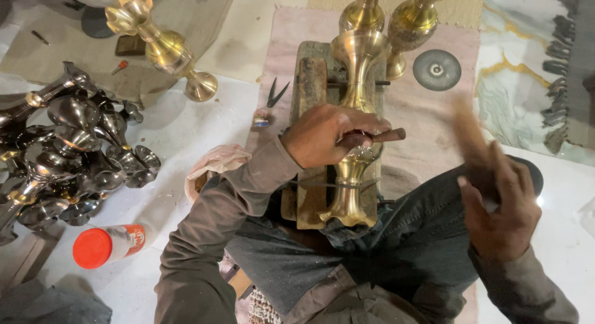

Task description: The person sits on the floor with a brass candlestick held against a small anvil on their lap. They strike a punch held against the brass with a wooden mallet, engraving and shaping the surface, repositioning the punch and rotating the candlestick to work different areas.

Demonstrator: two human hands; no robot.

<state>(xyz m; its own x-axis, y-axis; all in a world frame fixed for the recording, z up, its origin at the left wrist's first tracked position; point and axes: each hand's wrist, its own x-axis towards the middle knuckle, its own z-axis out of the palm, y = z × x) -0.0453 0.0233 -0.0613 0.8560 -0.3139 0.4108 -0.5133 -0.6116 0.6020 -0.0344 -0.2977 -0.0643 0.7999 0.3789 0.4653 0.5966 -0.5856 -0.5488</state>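
1. My left hand [325, 141] is curled tight around a dark punch tool [375, 137], fingers closed on its handle, and its tip rests against the waist of the brass vase [354, 132].
2. That brass vase lies lengthwise on a wooden work block [310, 107] straight in front of me, its flared foot nearest my lap and its mouth pointing away. A thin cord [322, 184] crosses it near the foot.
3. My right hand [502, 206] is raised out to the right, well apart from the vase. It is closed around a wooden mallet handle [474, 144], which is blurred, so I cannot tell the head's shape.
4. Two more brass vases [387, 20] stand just beyond the block on a pink mat [434, 119], with a round grey disc [437, 70] beside them.
5. Another brass vase [162, 46] lies tilted on the floor to my upper left.
6. A heap of dark unpolished metal vases [68, 157] sits at far left.
7. A pair of pliers [273, 95] lies left of the block, and a bottle with an orange cap [108, 245] lies near my left elbow.
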